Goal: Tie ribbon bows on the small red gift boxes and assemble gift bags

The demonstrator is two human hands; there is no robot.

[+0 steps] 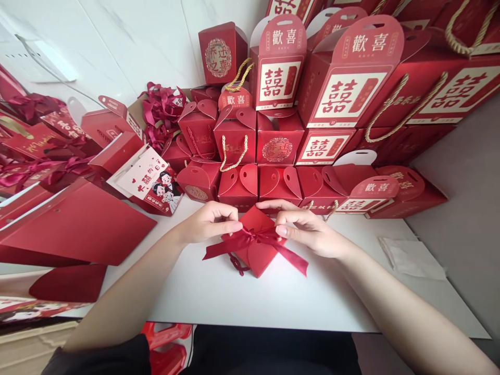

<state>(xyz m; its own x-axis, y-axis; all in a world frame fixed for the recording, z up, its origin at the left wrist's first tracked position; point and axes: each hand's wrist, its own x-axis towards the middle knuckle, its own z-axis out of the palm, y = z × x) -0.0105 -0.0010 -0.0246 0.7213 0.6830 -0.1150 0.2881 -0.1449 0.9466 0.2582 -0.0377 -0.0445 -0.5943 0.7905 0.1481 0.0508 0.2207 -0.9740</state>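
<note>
A small red gift box (261,255) stands on the white table (219,297) right in front of me. A dark red ribbon (291,257) crosses its top, with one tail hanging left and one trailing right. My left hand (209,221) pinches the ribbon at the left of the knot, fingers closed. My right hand (307,229) pinches it at the right of the knot, fingers closed too. Both hands rest against the top of the box.
Many red gift boxes (238,187) are stacked along the table's back, larger handled ones (347,78) above. Flat red cartons (82,224) and loose ribbons (160,112) lie at the left. A white folded sheet (412,256) lies at the right edge.
</note>
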